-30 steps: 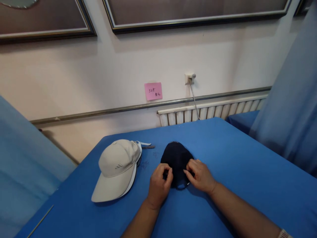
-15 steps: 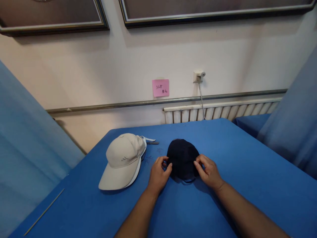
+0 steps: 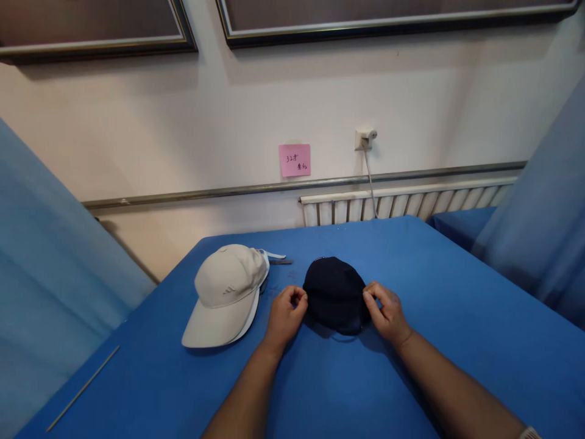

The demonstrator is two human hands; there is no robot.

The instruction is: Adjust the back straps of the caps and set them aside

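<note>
A dark navy cap (image 3: 336, 296) lies on the blue-covered table (image 3: 356, 390) between my two hands. A thin strap loop shows at its near edge. My left hand (image 3: 287, 312) pinches the cap's left edge between thumb and fingers. At the opposite edge, my right hand (image 3: 385, 310) grips the fabric in the same way. To the left sits a beige cap (image 3: 228, 286), its brim pointing toward me. Another white brim peeks out beneath it, and straps stick out at its back.
A thin stick (image 3: 83, 388) lies near the table's left edge. Blue curtains (image 3: 46, 268) hang on both sides. Behind the table are a radiator (image 3: 356, 210), a metal rail (image 3: 219, 192), a wall socket with a plug (image 3: 364, 139) and a pink note (image 3: 295, 160).
My left hand has shifted slightly left and closed on the cap's edge. The dark cap is spread wider and flatter between my hands.
</note>
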